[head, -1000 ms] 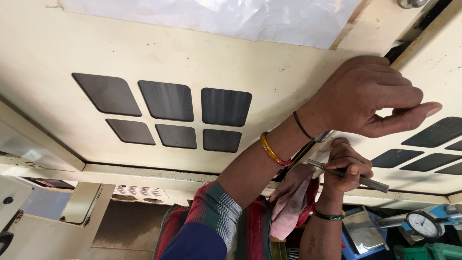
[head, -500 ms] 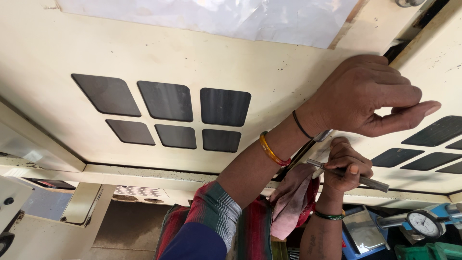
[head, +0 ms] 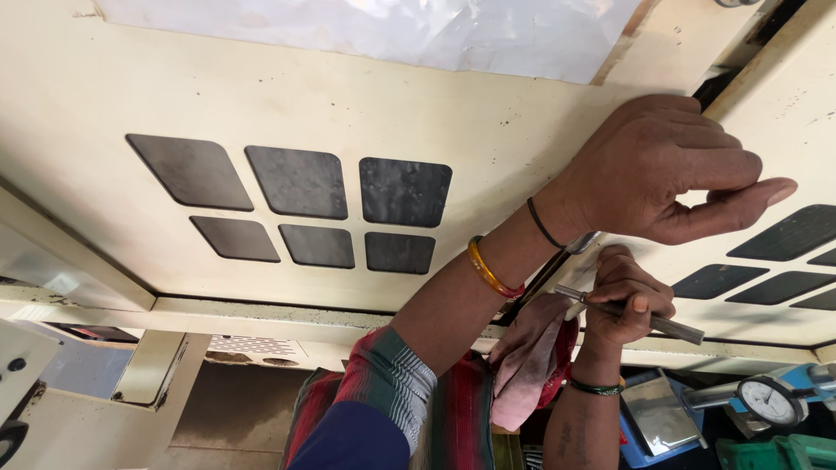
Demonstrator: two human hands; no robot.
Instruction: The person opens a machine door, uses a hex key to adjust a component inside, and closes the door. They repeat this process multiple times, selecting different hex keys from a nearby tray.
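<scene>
Pinching a thin grey metal rod point(head: 629, 313), the right hand point(head: 625, 298) is staying put just below the loosely curled, empty left hand point(head: 666, 170), which is bracing the cream metal panel point(head: 261, 87).

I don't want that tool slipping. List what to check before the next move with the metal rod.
1. Right hand grips the thin grey metal rod: ok, fingers closed around it.
2. Left hand braced on the cream metal panel: ok, resting near its edge.
3. Rod's working end seated: cannot tell, it sits close under the left wrist.
4. Pink cloth clear of the rod: cannot tell, it hangs just below the rod's end.
5. Round dial gauge clear of both hands: ok, lower right.
</scene>
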